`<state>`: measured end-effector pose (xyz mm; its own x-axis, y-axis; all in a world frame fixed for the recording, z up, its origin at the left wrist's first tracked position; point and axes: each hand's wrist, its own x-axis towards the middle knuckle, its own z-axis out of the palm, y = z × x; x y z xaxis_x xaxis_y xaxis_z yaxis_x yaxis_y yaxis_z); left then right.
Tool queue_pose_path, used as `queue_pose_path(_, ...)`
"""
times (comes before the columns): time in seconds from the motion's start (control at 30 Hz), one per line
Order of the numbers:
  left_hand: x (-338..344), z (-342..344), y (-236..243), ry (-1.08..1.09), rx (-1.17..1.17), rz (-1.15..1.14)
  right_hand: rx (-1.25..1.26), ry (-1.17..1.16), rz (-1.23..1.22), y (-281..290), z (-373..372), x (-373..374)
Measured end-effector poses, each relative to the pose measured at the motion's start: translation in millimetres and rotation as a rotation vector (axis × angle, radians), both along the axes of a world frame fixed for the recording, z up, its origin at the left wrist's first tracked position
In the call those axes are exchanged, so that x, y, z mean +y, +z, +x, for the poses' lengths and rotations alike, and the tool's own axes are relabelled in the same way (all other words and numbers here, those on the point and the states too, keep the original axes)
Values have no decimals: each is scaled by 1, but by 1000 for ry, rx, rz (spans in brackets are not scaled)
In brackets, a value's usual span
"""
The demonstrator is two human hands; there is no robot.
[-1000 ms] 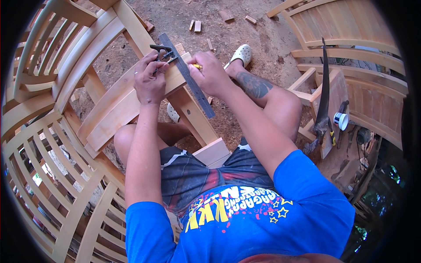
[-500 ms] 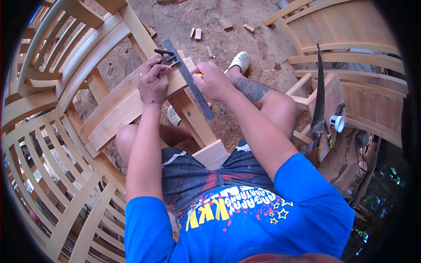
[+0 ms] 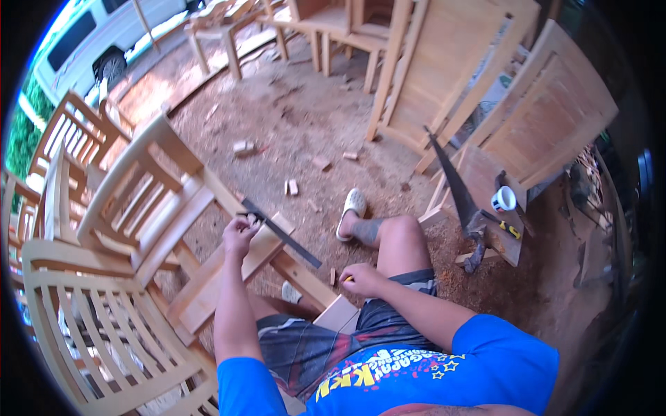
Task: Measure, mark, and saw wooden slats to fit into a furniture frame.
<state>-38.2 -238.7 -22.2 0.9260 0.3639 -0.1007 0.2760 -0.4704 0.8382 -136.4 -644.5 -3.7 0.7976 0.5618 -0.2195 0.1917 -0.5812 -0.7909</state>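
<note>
My left hand is closed at the upper end of a dark metal try square; my fingers hide most of its stock. The blade slants down to the right across the end of a pale wooden board. Away from the board, above my right thigh, my right hand is closed around a small yellow pencil, with only a bit of it showing. Below the square, a wooden rail runs toward a pale wood block between my thighs.
Slatted wooden chair frames crowd the left. At right, a handsaw, a white cup and a yellow-and-black handled tool rest by a wooden stand. Panelled boards lean behind. Wood offcuts lie on the dirt floor.
My right hand has drawn back from the square toward my right thigh, pencil still in it. My left hand stays at the square. The view has tilted up, showing more ground and a parked vehicle.
</note>
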Motion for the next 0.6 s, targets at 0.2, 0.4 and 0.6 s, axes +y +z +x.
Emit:
queue_pose_path(0.2,-27,-54,105,83,-131,-272,63,93,73,8,-3,7)
queue_pose_path(0.4,22,-211,192,490,-364,-488,268,98,20,9,-11,4)
queue_pose_path(0.6,113,-401,216,821,-485,-170,103,219,-34,-15,-1,24)
